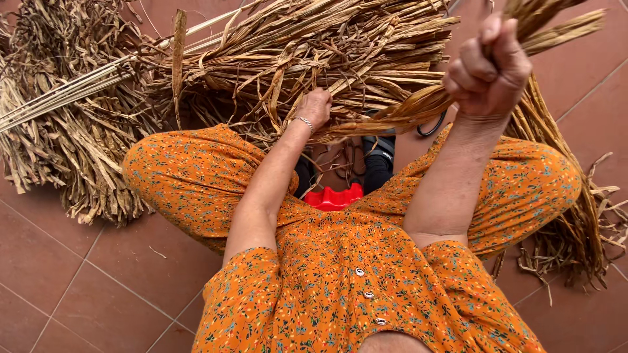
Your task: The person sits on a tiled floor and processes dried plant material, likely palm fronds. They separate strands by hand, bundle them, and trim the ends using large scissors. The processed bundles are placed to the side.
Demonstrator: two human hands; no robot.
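Dried leaf bundle [405, 108]: flat, papery, tan-brown strips, creased and fibrous, gathered into one sheaf. Long axis runs from lower left to upper right, rising across the knees toward the top edge.

Right hand [489, 68]: one, raised, fist clamped around the upper part of the sheaf.

Left hand [315, 108]: one, fingers closed on the lower end of the same sheaf, against the pile; a thin metal bracelet [304, 121] on the wrist.

Heap of dried leaves [72, 137]: loose, tangled, matte, spread on the floor at the left and top; a second mass at the right.

Stool [333, 196]: one, red plastic, partly hidden between the legs.

Floor [78, 274]: smooth reddish-brown square tiles.

Clothing: orange floral fabric, three pale buttons.
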